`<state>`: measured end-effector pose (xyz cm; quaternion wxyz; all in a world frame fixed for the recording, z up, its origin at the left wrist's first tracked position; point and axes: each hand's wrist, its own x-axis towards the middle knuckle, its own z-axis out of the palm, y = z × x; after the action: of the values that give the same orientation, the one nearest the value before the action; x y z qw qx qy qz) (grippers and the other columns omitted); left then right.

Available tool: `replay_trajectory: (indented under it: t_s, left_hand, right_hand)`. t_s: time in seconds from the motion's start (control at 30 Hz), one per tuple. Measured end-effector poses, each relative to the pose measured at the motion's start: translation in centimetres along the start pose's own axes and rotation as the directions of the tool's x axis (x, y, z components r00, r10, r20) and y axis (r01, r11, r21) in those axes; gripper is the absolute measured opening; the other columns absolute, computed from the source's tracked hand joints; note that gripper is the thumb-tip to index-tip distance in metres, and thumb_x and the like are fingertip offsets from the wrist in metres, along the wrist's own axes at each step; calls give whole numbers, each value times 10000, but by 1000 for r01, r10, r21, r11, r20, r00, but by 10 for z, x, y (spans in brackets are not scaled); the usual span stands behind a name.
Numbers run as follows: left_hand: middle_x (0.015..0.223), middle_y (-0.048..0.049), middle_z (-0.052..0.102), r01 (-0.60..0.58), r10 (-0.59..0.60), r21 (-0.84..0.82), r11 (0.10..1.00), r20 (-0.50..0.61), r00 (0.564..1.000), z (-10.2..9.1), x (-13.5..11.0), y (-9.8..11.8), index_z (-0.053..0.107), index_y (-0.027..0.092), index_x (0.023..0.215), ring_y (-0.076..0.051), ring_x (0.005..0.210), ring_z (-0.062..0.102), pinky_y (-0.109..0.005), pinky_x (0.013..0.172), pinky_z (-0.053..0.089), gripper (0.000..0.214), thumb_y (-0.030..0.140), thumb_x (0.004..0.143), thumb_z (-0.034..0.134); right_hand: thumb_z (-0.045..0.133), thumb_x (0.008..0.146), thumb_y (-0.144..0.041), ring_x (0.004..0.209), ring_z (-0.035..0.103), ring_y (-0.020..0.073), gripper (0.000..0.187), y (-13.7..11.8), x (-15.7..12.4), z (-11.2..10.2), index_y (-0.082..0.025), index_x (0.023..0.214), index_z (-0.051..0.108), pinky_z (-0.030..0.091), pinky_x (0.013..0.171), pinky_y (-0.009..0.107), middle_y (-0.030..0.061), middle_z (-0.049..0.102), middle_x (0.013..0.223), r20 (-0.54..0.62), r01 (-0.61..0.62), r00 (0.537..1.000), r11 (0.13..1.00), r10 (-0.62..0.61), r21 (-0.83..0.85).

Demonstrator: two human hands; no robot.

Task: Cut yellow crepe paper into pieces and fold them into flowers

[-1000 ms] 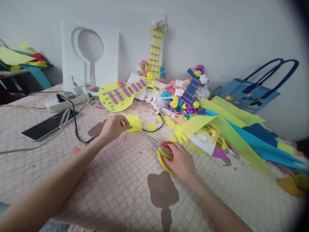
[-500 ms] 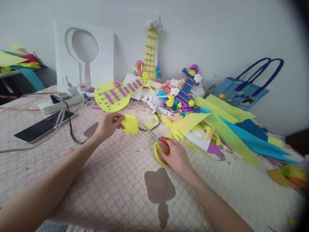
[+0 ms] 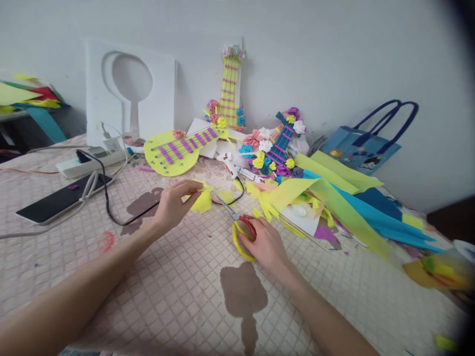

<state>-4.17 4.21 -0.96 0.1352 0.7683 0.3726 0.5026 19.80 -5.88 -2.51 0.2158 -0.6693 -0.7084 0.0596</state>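
My left hand [image 3: 178, 202] pinches a small piece of yellow crepe paper [image 3: 202, 201] between thumb and fingers, partly covering it. In my right hand [image 3: 267, 245] is a pair of scissors [image 3: 229, 211] with red and yellow handles. Its blades look slightly apart and point up and left, their tips close to the paper's right edge. Behind the blades lies another yellow scrap [image 3: 225, 197]. A white glue gun [image 3: 227, 162] rests just beyond, its black cord curving down beside the blades.
A yellow paper guitar [image 3: 174, 167] and flower-trimmed blue guitar [image 3: 281, 146] stand at the back. Yellow and blue crepe sheets [image 3: 343, 210] spread over the right side. At left are a power strip [image 3: 92, 163], cables and a black flat device [image 3: 55, 201]. A blue bag [image 3: 358, 148] leans against the wall.
My left hand has shifted slightly right with the yellow paper, closer to the scissors' tips, and covers more of it. My right hand keeps the scissors in nearly the same pose. The view tilts slightly.
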Motion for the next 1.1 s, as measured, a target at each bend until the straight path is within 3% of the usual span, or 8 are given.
replay_trajectory:
  t_s: [0.13,0.53,0.63,0.77,0.87,0.93,1.0,1.1]
  left_hand:
    - [979,-76,701,-124,125,73,990,-2,992,3,-4,6,671,165,948,-156,854,661,-275,755,557,151,172,852,554]
    - [1014,-92,696,-252,252,-13,968,59,966,14,-16,20,643,158,996,-156,920,662,-276,823,548,201,76,857,522]
    - [1051,-97,681,-294,302,-81,952,111,947,17,-25,27,607,158,1073,-149,965,650,-271,864,536,257,52,858,516]
    - [1100,-95,658,-353,378,-140,925,255,890,18,-43,31,533,160,1191,-141,1024,628,-246,899,519,349,40,866,501]
    - [1152,-110,637,-421,462,-192,887,420,781,14,-56,31,484,153,1254,-148,1054,615,-238,901,515,385,53,882,474]
    - [1171,-115,629,-465,485,-176,868,502,716,11,-62,30,466,161,1279,-169,1049,614,-272,898,518,400,73,889,470]
    - [1183,-119,616,-456,443,-123,882,545,712,9,-66,29,455,166,1287,-192,1050,603,-320,909,512,412,92,882,490]
    - [1187,-129,585,-344,327,-73,936,537,778,7,-66,30,453,152,1264,-210,1075,570,-341,914,505,432,122,846,559]
  right_hand:
    - [609,791,-307,1003,595,257,346,7,6,5,-149,1099,617,461,881,365,115,633,1067,-35,-20,999,1000,20,11]
    - [593,831,-281,970,583,262,269,-1,42,9,-140,1059,599,465,870,392,128,621,995,-77,48,996,997,-44,54]
    - [580,837,-223,954,582,223,360,0,33,5,-170,1186,508,478,877,370,113,583,1068,-164,149,979,973,-120,176]
    - [617,807,-176,851,587,168,480,5,15,2,-225,1246,428,528,741,313,118,479,1196,-273,402,907,852,-321,336]
    - [540,855,-132,956,578,180,241,10,4,1,-236,1072,522,511,762,300,87,534,1115,-193,604,797,748,-573,276]
    - [489,886,-124,962,579,177,152,13,-3,2,-222,985,549,500,789,300,78,576,1058,-88,659,745,707,-662,255]
    - [476,897,-136,940,583,177,122,15,-7,4,-206,960,555,497,801,305,84,595,1038,-5,663,728,702,-686,262]
    - [506,883,-155,982,570,194,156,14,-10,5,-184,1034,533,498,831,326,114,572,1091,57,600,759,730,-649,328]
